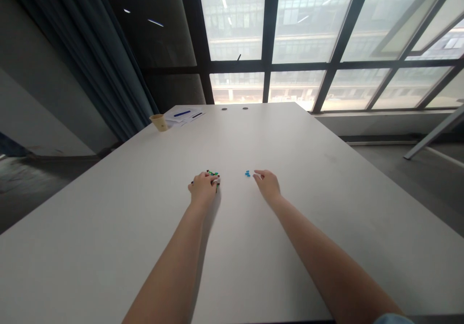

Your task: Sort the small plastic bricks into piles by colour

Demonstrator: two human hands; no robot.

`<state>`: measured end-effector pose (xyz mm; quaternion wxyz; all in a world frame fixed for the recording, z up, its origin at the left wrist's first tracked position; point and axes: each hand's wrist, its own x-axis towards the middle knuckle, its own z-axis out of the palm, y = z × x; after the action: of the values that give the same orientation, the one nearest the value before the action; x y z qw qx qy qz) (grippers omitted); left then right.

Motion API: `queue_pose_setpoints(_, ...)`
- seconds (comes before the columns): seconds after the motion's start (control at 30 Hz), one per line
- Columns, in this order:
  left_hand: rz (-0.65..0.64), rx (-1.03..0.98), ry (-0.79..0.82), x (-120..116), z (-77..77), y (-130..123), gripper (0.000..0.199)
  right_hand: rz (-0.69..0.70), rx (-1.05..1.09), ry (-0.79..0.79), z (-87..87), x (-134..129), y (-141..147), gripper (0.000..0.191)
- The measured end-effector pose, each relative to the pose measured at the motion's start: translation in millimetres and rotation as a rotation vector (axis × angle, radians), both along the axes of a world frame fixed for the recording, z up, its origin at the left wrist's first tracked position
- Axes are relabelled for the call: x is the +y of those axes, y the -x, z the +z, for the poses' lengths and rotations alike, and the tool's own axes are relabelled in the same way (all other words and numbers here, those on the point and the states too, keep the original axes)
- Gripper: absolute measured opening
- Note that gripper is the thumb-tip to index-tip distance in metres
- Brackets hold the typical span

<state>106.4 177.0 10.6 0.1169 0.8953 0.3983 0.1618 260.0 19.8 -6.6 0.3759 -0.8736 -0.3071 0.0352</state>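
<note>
White table [232, 135]; left hand [203, 189] on small pieces [213, 173]

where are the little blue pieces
In the head view, the small blue pieces lie on the white table, just left of the right hand's fingertips, in the gap between the right hand and the left hand.

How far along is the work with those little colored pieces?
Done: green and dark pieces are gathered in one cluster. In hand: the left hand rests on that cluster, though its grip is hard to tell. Left: the small blue pieces lie apart on the white table, not touched by the right hand beside them.
</note>
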Motion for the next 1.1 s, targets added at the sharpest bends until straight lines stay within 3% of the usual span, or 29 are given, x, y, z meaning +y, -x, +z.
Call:
queue_pose_setpoints(0.23, -0.017, 0.15, -0.09, -11.0, -0.9, -3.1, 0.021, 0.122, -0.001, -0.015, 0.5, -37.7, 21.9, 0.025)
queue_pose_setpoints(0.4, -0.069, -0.031, 0.001, -10.6, 0.0, -6.8, 0.018, 0.162, -0.035, -0.086, -5.3, -47.2, 24.8, 0.023)
queue_pose_setpoints(0.5, -0.155, -0.371, 0.349, -28.7, 1.4, -16.9, 0.008, 0.199, -0.088, -0.18, -2.3, -47.1, 20.9, 0.021)
queue_pose_setpoints(0.57, -0.143, -0.632, 0.765, -51.8, 2.7, -24.2, 0.01, 0.219, -0.131, -0.281, 2.2, -46.7, 21.1, 0.02)
queue_pose_setpoints(0.63, -0.212, -0.833, 1.281, -77.4, 4.6, -28.9, 0.023, 0.217, -0.172, -0.408, 8.0, -46.9, 24.0, 0.019)
queue_pose_setpoints(0.7, -0.267, -0.954, 1.619, -97.5, 7.2, -30.2, 0.034, 0.216, -0.217, -0.528, 13.8, -47.9, 28.2, 0.018)
queue_pose_setpoints(0.77, -0.292, -1.002, 1.744, -107.4, 9.5, -29.0, 0.034, 0.238, -0.261, -0.604, 18.8, -49.6, 32.5, 0.018)
queue_pose_setpoints(1.1, -0.37, -1.079, 1.843, -106.0, 2.7, -29.7, 0.029, 0.303, -0.367, -0.655, 24.4, -51.9, 45.3, 0.016)
